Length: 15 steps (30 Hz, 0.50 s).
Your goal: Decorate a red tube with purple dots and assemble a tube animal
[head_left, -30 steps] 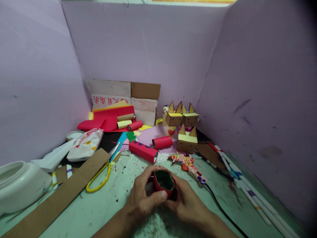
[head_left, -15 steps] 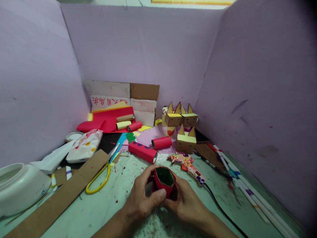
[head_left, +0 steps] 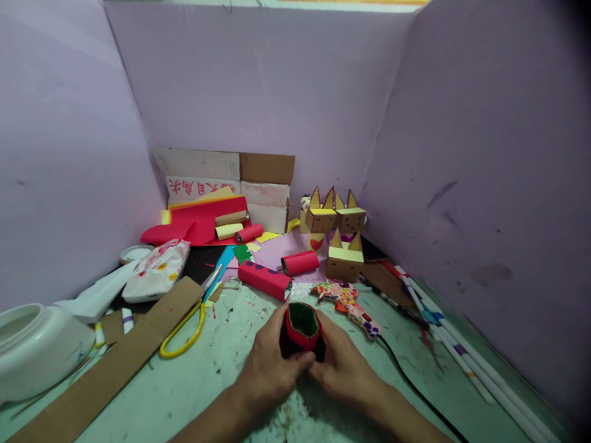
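Note:
Both my hands are wrapped round a red paper-covered cardboard tube (head_left: pixel 303 341), its open end with a dark green inside facing up toward me. My left hand (head_left: pixel 270 354) grips its left side with the thumb in front. My right hand (head_left: pixel 341 357) closes on the right side, and the thumbs nearly meet below the rim. The tube's lower part is hidden by my fingers. Just beyond lies a red tube with purple dots (head_left: pixel 265 280), and behind that a plain red tube (head_left: pixel 300 263). A flower-patterned glue gun (head_left: pixel 348 304) rests right of my right hand.
Yellow-handled scissors (head_left: pixel 201 329) lie partly beneath a long cardboard strip (head_left: pixel 106 357) on the left, near a white bowl (head_left: pixel 39 351). Cardboard animal heads with pointed ears (head_left: pixel 345 261) stand at the back right. White sticks (head_left: pixel 462 351) and the black cord (head_left: pixel 415 394) are on the right.
My hands have shifted the held red tube slightly away from me, and its rim has changed from angular to rounder as the fingers press it.

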Motion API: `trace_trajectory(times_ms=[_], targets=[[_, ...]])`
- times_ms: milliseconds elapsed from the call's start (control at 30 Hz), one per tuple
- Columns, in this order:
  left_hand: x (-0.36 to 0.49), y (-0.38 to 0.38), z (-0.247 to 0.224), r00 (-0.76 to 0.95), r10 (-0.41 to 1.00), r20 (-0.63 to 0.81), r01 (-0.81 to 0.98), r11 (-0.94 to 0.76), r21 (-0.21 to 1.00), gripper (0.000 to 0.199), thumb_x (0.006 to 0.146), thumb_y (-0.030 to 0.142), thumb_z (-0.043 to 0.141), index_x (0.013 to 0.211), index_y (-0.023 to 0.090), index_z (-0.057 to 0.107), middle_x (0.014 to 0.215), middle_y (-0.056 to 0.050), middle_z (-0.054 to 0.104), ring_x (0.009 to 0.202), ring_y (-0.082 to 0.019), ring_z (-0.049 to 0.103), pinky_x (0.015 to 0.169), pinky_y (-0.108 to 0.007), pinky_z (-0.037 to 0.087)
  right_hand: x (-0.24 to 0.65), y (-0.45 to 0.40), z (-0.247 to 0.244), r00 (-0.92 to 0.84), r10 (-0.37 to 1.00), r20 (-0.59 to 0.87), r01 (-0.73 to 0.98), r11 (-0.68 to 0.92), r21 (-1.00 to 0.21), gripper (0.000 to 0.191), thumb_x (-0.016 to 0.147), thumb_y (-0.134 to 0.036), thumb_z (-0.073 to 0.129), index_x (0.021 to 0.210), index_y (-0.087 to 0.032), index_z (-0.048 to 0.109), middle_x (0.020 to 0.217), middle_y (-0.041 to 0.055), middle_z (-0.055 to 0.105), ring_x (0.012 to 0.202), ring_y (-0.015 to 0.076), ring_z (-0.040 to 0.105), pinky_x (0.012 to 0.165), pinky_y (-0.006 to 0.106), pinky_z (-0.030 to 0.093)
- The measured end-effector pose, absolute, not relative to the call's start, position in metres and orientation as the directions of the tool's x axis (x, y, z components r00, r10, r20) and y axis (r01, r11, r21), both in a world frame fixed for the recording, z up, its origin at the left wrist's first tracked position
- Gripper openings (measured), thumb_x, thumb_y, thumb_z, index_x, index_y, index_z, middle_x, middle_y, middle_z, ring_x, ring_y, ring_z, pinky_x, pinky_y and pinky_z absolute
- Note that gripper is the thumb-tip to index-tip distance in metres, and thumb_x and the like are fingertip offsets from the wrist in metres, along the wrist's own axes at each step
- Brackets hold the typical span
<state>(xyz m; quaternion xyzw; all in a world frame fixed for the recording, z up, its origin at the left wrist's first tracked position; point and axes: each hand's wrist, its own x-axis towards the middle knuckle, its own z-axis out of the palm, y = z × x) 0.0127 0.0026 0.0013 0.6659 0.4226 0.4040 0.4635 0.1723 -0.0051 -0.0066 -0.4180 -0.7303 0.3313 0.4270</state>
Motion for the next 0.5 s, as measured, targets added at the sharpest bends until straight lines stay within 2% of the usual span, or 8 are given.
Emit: trace_trajectory(times_ms=[133, 300, 400, 500], targets=[[0.0126, 0.0041, 0.0010, 0.332, 0.933, 0.136, 0.120, -0.185, 0.975, 0.056, 0.067, 0.028, 0.074, 0.118, 0.014, 0.055, 0.112, -0.012, 0.068, 0.105, -0.030, 0.062, 0.096, -0.043, 0.046, 0.1737, -0.0043, -0.0055, -0.289, 0.897, 0.334, 0.322, 0.420, -0.849, 0.048, 0.069, -0.009, 0.063, 0.117, -0.018, 0.062, 0.114, 0.0106, 0.068, 0.101, 0.0277, 0.064, 0.087, 0.038, 0.052], [0.0129, 0.0069, 0.0019, 0.344, 0.929, 0.134, 0.077, -0.170, 0.982, 0.052, 0.066, 0.026, 0.074, 0.114, 0.014, 0.059, 0.106, -0.010, 0.070, 0.100, -0.029, 0.063, 0.091, -0.039, 0.047, 0.1725, -0.0041, -0.0084, -0.259, 0.916, 0.308, 0.294, 0.378, -0.878, 0.048, 0.069, -0.009, 0.067, 0.116, -0.017, 0.063, 0.112, 0.0093, 0.068, 0.094, 0.0246, 0.065, 0.085, 0.035, 0.053], [0.0116, 0.0094, 0.0022, 0.365, 0.917, 0.160, 0.031, -0.183, 0.983, 0.050, 0.066, 0.029, 0.076, 0.112, 0.014, 0.061, 0.104, -0.008, 0.070, 0.098, -0.028, 0.062, 0.089, -0.037, 0.048, 0.1733, -0.0036, -0.0081, -0.262, 0.916, 0.304, 0.263, 0.371, -0.891, 0.047, 0.072, -0.017, 0.073, 0.118, -0.018, 0.063, 0.114, 0.0110, 0.068, 0.097, 0.0256, 0.064, 0.088, 0.037, 0.053], [0.0097, 0.0112, 0.0040, 0.404, 0.897, 0.181, -0.052, -0.175, 0.983, 0.059, 0.069, 0.043, 0.077, 0.117, 0.014, 0.060, 0.108, -0.010, 0.069, 0.101, -0.029, 0.061, 0.091, -0.039, 0.046, 0.1801, -0.0006, -0.0049, -0.230, 0.933, 0.275, 0.225, 0.326, -0.918, 0.057, 0.070, -0.031, 0.081, 0.122, -0.020, 0.063, 0.122, 0.0139, 0.066, 0.105, 0.0291, 0.064, 0.092, 0.042, 0.052]])
